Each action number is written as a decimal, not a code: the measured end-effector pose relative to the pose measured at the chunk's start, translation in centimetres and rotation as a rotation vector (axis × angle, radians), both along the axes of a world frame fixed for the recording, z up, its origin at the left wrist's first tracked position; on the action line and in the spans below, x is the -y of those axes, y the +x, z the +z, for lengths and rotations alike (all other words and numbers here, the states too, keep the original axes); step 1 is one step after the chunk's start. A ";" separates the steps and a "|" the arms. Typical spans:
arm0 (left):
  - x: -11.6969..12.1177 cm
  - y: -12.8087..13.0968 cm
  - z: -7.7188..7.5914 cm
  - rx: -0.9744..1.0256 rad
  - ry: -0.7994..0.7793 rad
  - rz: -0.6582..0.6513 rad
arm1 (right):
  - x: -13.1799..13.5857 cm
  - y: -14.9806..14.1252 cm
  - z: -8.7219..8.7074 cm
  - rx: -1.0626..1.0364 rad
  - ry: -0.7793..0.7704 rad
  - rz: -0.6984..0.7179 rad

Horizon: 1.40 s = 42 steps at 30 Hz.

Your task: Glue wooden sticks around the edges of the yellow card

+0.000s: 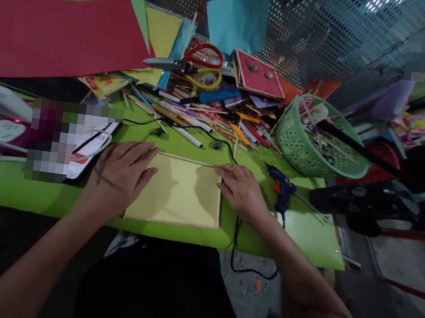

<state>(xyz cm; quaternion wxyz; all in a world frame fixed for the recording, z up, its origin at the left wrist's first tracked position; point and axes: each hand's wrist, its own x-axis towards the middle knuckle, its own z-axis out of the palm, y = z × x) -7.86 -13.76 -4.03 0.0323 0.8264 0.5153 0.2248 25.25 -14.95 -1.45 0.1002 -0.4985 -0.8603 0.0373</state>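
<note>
Grip of the left hand [122, 170] rests at the far left corner of a yellow panel [184, 192], the right hand [243, 190] at its far right; whether either closes on the thin strip [187, 159] along that edge, I cannot tell. The panel lies flat on the green surface [54, 198]. Rightward lies a blue glue gun [284, 188]; beyond are scissors [187, 66] and a green basket [314, 159].

Pale yellow rectangular sheet [184, 194], stick-edged, flat on green tabletop [54, 200]
</note>
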 end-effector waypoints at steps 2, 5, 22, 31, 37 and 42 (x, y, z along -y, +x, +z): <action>0.1 0.0 0.0 -0.019 -0.014 0.004 | 0.0 0.0 -0.1 0.002 0.000 0.010; 0.2 0.1 0.1 -0.033 -0.028 0.010 | 0.0 0.0 -0.3 -0.001 -0.008 0.010; 0.3 0.2 0.6 -0.108 0.014 0.012 | -0.2 -0.2 -0.1 0.031 -0.015 -0.021; 0.3 0.0 0.7 -0.019 -0.004 0.065 | -0.3 0.3 -0.3 -0.039 -0.013 0.003; 0.4 0.1 0.7 0.017 0.073 0.126 | -0.4 0.1 0.9 -0.017 0.029 0.026; 0.6 0.2 0.6 -0.029 0.094 0.108 | -0.8 -1.4 1.7 0.046 -0.025 0.107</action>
